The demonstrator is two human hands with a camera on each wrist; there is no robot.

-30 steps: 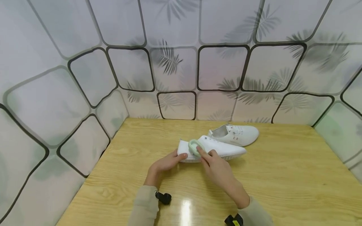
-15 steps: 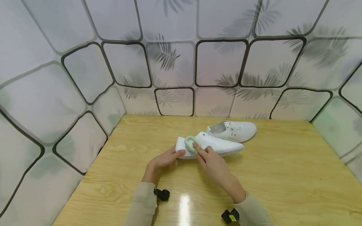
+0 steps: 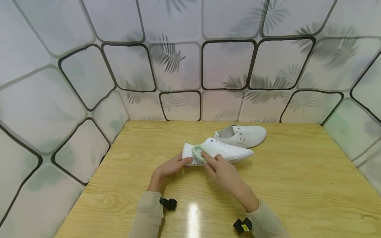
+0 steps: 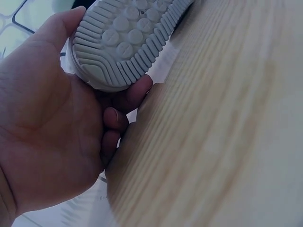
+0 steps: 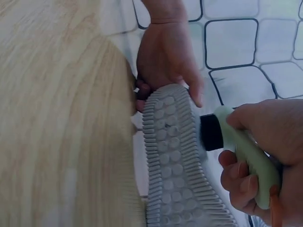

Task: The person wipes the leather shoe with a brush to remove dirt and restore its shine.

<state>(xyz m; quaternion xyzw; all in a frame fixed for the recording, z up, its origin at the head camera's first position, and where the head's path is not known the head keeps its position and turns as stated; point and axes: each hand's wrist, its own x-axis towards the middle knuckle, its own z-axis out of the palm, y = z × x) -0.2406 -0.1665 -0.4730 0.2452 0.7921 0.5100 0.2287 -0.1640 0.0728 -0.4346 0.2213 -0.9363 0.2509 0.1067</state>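
Note:
A white lace-up shoe (image 3: 229,152) lies tipped on its side, its ridged grey sole (image 5: 170,156) facing the wrists. At the heel, my left hand (image 3: 170,167) grips it, with the thumb on the sole edge and the other fingers curled beneath, as the left wrist view shows. My right hand (image 3: 225,173) holds a pale green shoe brush (image 3: 196,153) by its handle against the shoe's side near the heel. The black bristles (image 5: 211,132) of that brush show in the right wrist view, beside the sole's edge.
Behind the gripped shoe, a second white shoe (image 3: 253,136) stands upright on the wooden table (image 3: 297,185). A patterned cloth wall (image 3: 226,66) closes off the back and the sides. Small black devices (image 3: 169,203) are strapped at both wrists.
The head view has shifted slightly, so everything sits a little higher and further left. The brush stays by the heel, slightly lower on the shoe's side. Both hands keep their hold.

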